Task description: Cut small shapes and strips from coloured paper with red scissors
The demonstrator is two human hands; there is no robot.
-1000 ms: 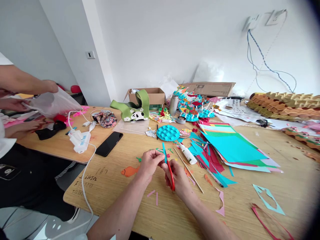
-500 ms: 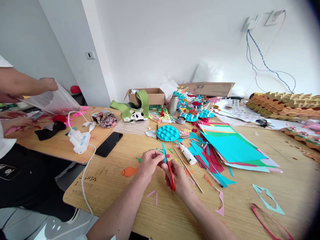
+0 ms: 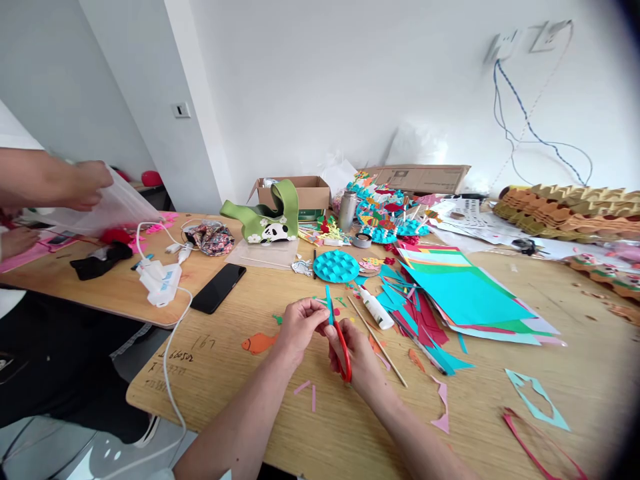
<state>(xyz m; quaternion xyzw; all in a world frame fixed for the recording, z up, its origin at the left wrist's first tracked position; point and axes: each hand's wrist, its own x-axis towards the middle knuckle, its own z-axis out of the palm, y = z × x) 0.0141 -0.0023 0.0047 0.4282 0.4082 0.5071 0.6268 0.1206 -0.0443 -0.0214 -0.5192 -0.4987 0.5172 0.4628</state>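
Between its thumb and fingers, my left hand (image 3: pixel 303 325) pinches a narrow blue paper strip (image 3: pixel 329 295) that points up and away. My right hand (image 3: pixel 354 347) is closed around red-handled scissors (image 3: pixel 344 352), whose blades lie against the strip close to my left fingertips. Just beyond my hands is a round blue disc (image 3: pixel 336 266) with a raised pattern. Left of my left wrist lies an orange paper fish (image 3: pixel 259 343). Right of the scissors are a wooden stick (image 3: pixel 377 341) and a white glue bottle (image 3: pixel 375 308). Two pink paper strips (image 3: pixel 313 398) lie below my hands.
Coloured paper sheets (image 3: pixel 470 287) are stacked on the right beside blue and red scraps. A black phone (image 3: pixel 219 289), a white power strip (image 3: pixel 159 281) and a green panda bag (image 3: pixel 267 220) stand left. A co-worker's hand (image 3: pixel 93 183) holds a plastic bag (image 3: pixel 125 203).
My hands and the scissors have hardly moved over the blue strip. At the left, the co-worker's arms and the plastic bag have shifted.
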